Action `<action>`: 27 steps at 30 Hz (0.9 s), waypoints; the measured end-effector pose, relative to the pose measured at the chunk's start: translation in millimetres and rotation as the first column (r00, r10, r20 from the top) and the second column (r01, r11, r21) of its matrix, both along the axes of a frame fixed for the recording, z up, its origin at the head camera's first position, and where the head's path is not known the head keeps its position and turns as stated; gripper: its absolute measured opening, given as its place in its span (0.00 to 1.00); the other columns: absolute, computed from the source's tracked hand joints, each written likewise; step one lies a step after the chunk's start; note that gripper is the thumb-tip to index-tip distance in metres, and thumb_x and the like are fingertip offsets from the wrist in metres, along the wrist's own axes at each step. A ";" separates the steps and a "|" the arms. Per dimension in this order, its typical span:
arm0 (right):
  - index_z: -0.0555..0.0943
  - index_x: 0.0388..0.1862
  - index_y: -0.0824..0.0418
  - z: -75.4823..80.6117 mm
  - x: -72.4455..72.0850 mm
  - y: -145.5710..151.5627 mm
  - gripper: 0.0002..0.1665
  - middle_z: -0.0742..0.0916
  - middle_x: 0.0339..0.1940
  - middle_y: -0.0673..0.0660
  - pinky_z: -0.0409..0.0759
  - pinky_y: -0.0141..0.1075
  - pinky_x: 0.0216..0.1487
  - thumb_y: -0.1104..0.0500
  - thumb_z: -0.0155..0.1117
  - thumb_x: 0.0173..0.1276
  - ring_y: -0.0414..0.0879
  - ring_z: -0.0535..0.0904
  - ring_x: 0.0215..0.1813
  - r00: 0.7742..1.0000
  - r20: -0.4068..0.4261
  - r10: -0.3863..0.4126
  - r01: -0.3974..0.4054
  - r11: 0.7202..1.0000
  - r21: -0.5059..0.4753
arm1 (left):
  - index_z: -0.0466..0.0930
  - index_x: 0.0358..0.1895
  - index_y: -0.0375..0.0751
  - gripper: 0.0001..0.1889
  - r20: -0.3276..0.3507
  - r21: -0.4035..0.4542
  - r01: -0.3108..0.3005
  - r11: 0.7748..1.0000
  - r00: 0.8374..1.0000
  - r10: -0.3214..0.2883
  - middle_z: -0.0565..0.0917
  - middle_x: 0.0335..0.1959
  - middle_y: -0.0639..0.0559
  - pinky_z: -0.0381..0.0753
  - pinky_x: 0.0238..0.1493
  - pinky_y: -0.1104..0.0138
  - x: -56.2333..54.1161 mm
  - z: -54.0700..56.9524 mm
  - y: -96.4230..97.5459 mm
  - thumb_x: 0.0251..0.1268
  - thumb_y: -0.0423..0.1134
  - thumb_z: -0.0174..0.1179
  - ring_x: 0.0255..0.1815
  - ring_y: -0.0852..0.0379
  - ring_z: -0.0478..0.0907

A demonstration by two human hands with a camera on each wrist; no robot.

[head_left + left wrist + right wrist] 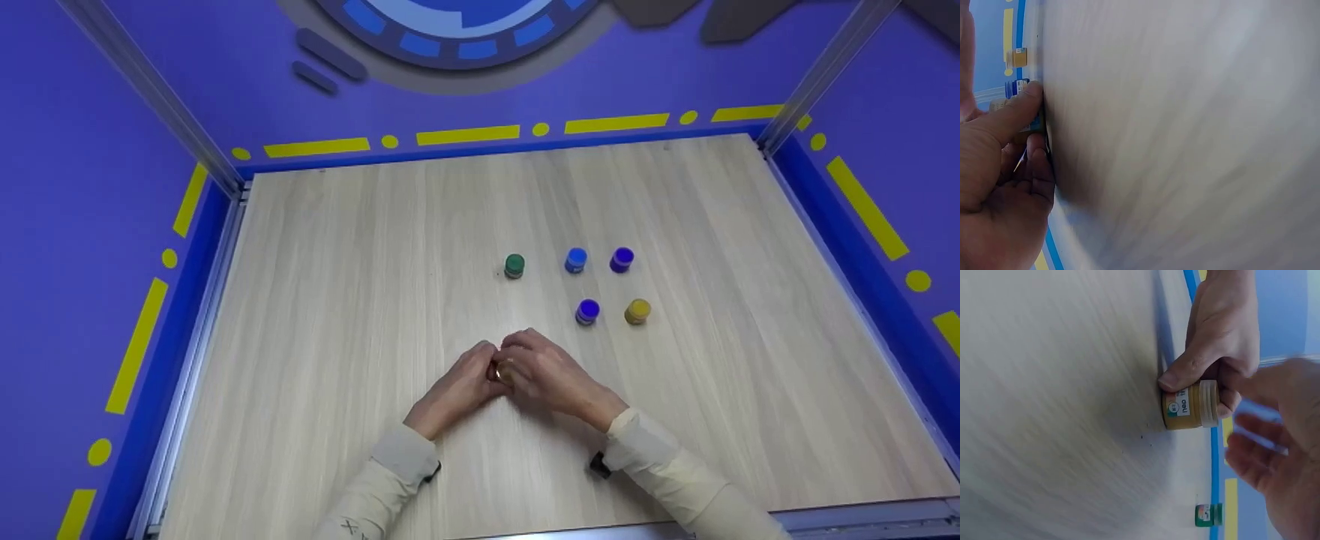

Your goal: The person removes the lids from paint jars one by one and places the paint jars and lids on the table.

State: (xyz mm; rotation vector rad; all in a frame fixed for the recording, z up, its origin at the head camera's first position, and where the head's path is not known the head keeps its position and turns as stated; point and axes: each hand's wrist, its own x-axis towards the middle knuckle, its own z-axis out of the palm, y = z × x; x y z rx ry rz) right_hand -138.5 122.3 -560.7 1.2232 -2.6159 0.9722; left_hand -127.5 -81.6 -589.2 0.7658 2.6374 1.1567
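Observation:
My left hand (pixel 459 386) grips a small mustard-yellow paint jar (pixel 1176 417) low over the wooden table, its thumb pressed along the jar's side. In the right wrist view, the jar's pale ridged lid (pixel 1208 404) faces my right hand (pixel 1289 433). That hand is blurred, its fingers loosely bent and spread just off the lid. From the head view, the right hand's fingers cover most of the jar. My left thumb (pixel 1024 104) hides part of the jar in the left wrist view.
Beyond the hands stand several paint jars: a green jar (pixel 514 266), a light blue jar (pixel 576 260), a violet jar (pixel 622 260), another violet jar (pixel 588 312) and a mustard jar (pixel 637 312). Blue walls (pixel 90 225) enclose the wooden table (pixel 337 300) on three sides.

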 end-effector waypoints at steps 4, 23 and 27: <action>0.84 0.49 0.66 2.7 1.8 -3.4 0.10 0.85 0.46 0.60 0.84 0.44 0.45 0.64 0.70 0.70 0.50 0.83 0.45 0.957 0.118 -0.264 0.272 0.961 -0.057 | 0.76 0.43 0.39 0.15 0.054 0.032 -0.020 0.999 0.998 0.019 0.73 0.35 0.55 0.70 0.40 0.69 -0.4 0.1 0.7 0.61 0.33 0.74 0.36 0.62 0.68; 0.78 0.34 0.66 3.0 29.8 -36.1 0.15 0.78 0.29 0.58 0.81 0.45 0.30 0.56 0.73 0.67 0.52 0.79 0.30 0.917 -0.087 -0.389 0.398 0.895 0.200 | 0.77 0.42 0.37 0.11 0.003 -0.035 -0.017 0.999 1.000 0.017 0.75 0.37 0.52 0.75 0.43 0.64 -3.2 -2.2 2.5 0.58 0.27 0.67 0.37 0.58 0.70; 0.77 0.31 0.65 0.5 30.3 -37.9 0.13 0.78 0.28 0.58 0.81 0.43 0.28 0.60 0.71 0.69 0.51 0.78 0.28 0.926 -0.100 -0.365 0.378 0.904 0.198 | 0.76 0.41 0.38 0.12 -0.018 -0.036 -0.007 0.999 1.000 0.006 0.74 0.36 0.52 0.75 0.43 0.64 -3.1 -2.6 2.1 0.58 0.26 0.68 0.37 0.57 0.70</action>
